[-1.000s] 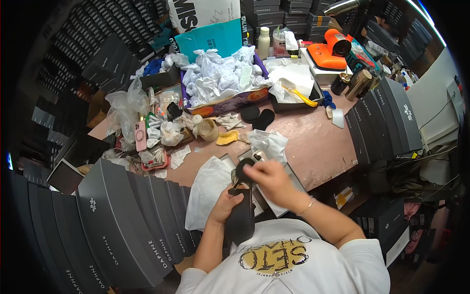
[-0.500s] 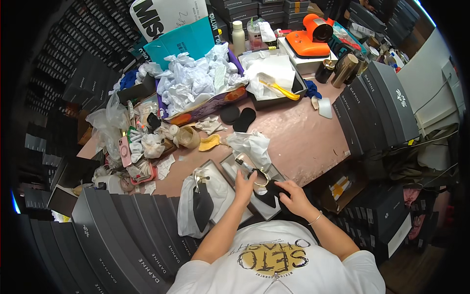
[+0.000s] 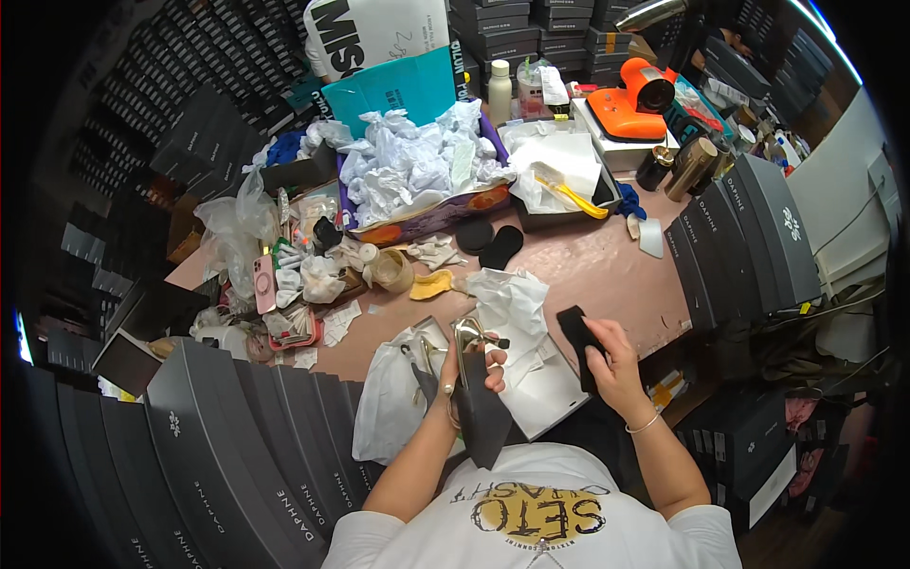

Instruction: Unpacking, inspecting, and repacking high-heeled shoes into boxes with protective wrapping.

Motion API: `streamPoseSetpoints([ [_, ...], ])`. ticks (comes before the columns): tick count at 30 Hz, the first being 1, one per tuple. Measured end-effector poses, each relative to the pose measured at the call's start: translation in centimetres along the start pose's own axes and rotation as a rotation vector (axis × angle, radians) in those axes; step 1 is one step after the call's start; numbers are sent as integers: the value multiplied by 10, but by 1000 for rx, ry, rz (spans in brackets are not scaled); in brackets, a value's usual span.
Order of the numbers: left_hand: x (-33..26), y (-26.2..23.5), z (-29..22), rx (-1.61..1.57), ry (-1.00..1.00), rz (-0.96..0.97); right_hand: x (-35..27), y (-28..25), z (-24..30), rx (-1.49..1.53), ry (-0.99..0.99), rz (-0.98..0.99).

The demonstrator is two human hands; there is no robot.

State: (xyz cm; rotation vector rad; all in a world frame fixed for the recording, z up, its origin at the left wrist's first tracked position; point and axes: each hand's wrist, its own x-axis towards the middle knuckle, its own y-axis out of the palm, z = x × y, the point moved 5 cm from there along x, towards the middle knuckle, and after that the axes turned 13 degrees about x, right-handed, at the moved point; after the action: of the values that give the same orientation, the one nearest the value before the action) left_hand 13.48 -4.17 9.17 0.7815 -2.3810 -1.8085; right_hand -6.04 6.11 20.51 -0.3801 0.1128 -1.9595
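My left hand (image 3: 495, 368) is closed around a black pointed shoe (image 3: 483, 422), held up in front of my chest with its toe downward and its light-lined strap end (image 3: 469, 334) uppermost. In my right hand (image 3: 616, 360) is a black cloth-like pad (image 3: 574, 339), gripped between thumb and fingers, apart from the shoe. Below both hands lies an open shoe box (image 3: 552, 406) with a white inside. Left of it, a second dark shoe (image 3: 425, 383) rests partly on a white bag (image 3: 377, 417), half hidden by my left arm.
White crumpled paper (image 3: 507, 302) lies beyond the shoe box. A purple box (image 3: 417, 228) of paper wads stands farther back. Grey shoe boxes (image 3: 227, 455) line the near left, with more boxes (image 3: 735, 237) at right. An orange device (image 3: 630, 104) sits at the back right.
My left hand has lifted the shoe out of the box area and turned it toe-down. My right hand has moved right, away from the shoe, with the black pad. The view has shifted slightly.
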Motion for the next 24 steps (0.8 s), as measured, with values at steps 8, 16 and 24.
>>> streamPoseSetpoints([
  [8, -38, 39, 51, -177, -185, 534, 49, 74, 25, -484, -560, 877],
  [16, -44, 21, 40, -179, -184, 546, -2, 108, 60, -227, -326, 337],
  [24, -21, -27, 44, 247, 33, -268, -38, 127, 37, -113, -120, 305],
])
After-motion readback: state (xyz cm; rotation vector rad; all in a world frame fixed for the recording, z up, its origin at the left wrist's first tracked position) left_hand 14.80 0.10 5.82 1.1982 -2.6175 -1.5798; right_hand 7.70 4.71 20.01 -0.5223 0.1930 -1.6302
